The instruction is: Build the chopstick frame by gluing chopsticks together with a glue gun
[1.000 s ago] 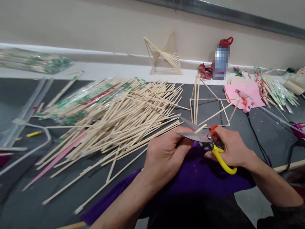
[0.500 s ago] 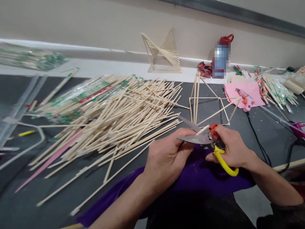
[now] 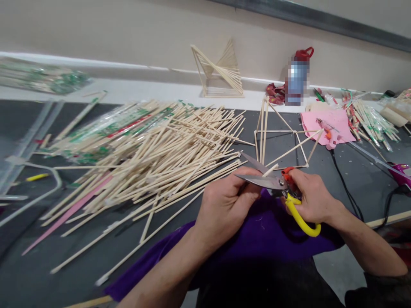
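My right hand is closed round the yellow and orange handles of a pair of shears, whose blades stand apart and point left. A short wooden stick lies between the blades near the pivot. My left hand is closed just left of the blades, fingers pinched at the stick's hidden near end. Both hands hover over a purple cloth at the table's near edge.
A big heap of bamboo sticks, some in green-printed wrappers, covers the dark table to the left. A stick frame lies beyond the shears, a twisted stick model by the wall, a glue gun on pink paper and cables at right.
Both hands and the shears have shifted slightly up and left; the grip is unchanged and the blades remain apart around the stick.
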The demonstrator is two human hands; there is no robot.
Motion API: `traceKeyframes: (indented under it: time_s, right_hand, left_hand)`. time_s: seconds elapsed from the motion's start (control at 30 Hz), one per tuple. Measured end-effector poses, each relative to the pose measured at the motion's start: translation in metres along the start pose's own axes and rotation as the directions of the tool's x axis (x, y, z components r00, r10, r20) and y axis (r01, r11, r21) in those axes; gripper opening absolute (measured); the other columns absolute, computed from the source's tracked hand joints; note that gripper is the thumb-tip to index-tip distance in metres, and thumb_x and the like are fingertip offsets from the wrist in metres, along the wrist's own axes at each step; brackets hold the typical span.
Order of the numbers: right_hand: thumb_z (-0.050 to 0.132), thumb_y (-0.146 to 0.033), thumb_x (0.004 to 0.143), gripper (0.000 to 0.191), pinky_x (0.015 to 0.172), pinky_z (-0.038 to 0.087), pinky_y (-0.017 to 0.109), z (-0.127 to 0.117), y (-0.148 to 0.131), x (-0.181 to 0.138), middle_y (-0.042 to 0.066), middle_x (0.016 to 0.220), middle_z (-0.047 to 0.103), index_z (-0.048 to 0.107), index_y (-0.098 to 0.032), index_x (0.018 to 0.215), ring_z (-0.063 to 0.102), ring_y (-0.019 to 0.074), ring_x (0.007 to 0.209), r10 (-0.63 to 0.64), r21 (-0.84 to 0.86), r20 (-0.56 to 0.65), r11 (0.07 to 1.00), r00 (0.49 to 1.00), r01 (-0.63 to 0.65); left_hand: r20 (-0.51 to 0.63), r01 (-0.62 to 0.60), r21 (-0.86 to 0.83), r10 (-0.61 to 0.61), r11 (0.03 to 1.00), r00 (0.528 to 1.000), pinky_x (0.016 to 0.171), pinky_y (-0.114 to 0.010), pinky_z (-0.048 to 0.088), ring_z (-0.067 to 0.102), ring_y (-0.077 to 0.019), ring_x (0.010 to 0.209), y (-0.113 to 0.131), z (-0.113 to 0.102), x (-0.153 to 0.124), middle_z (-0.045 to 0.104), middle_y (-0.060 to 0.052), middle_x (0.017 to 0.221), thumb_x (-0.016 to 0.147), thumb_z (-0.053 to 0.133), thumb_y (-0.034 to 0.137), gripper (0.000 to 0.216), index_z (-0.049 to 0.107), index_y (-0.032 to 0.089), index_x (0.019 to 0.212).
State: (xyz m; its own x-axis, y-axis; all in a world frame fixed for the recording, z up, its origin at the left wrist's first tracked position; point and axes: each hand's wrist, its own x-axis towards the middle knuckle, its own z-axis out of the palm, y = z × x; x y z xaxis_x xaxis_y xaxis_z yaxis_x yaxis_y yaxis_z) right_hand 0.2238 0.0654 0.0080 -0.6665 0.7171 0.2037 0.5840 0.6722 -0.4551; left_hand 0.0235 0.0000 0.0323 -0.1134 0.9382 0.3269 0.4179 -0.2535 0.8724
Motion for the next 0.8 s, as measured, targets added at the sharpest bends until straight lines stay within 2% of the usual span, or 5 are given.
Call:
traceKeyframes:
  time_s: [0.17,0.37,0.63,0.8]
  right_hand:
    - [0.056,-0.036,0.073,0.023,0.054,0.029,0.025,0.0002,-0.0004,-0.0003,-0.001,0.066,0.051,0.05,-0.02,0.087,0.04,0.0116,0.054,0.015,-0.045,-0.012,0.999,1.0,-0.015]
    - [0.061,-0.053,0.078,0.037,0.057,0.032,0.026,0.0018,0.0019,0.0015,-0.001,0.07,0.052,0.047,-0.02,0.087,0.044,0.0127,0.057,-0.015,-0.006,-0.028,1.0,1.0,0.014]
    - [0.066,-0.057,0.075,0.048,0.065,0.039,0.029,0.0018,0.0019,0.0029,0.004,0.088,0.057,0.047,-0.02,0.098,0.052,0.0167,0.072,-0.084,0.022,-0.027,0.996,0.996,0.085]
    - [0.064,-0.061,0.077,0.048,0.06,0.037,0.027,0.0026,0.002,0.0031,0.001,0.082,0.055,0.047,-0.02,0.096,0.047,0.0136,0.065,-0.114,0.078,-0.037,0.99,0.993,0.117]
  left_hand:
    - [-0.095,0.026,-0.016,-0.027,1.0,0.995,0.054,-0.023,0.048,0.06,-0.0113,0.056,-0.0015,0.0036,-0.0006,0.071,0.002,0.074,0.078,0.06,0.015,0.011,0.068,0.022,0.082]
    - [-0.027,-0.076,0.054,0.077,0.996,0.997,0.065,-0.023,0.053,0.067,-0.0117,0.064,-0.0014,0.0029,-0.0005,0.074,0.003,0.075,0.083,0.055,0.01,0.018,0.069,0.022,0.081]
    - [0.007,-0.176,0.067,0.176,0.982,0.984,0.068,-0.024,0.053,0.069,-0.0125,0.069,-0.005,0.0077,-0.0038,0.075,0.001,0.079,0.083,0.055,0.006,0.02,0.068,0.022,0.085]
    - [0.036,-0.089,-0.035,0.09,0.995,0.995,0.065,-0.022,0.05,0.066,-0.0114,0.066,-0.001,0.0051,-0.0029,0.072,0.002,0.075,0.082,0.056,0.009,0.016,0.067,0.02,0.081]
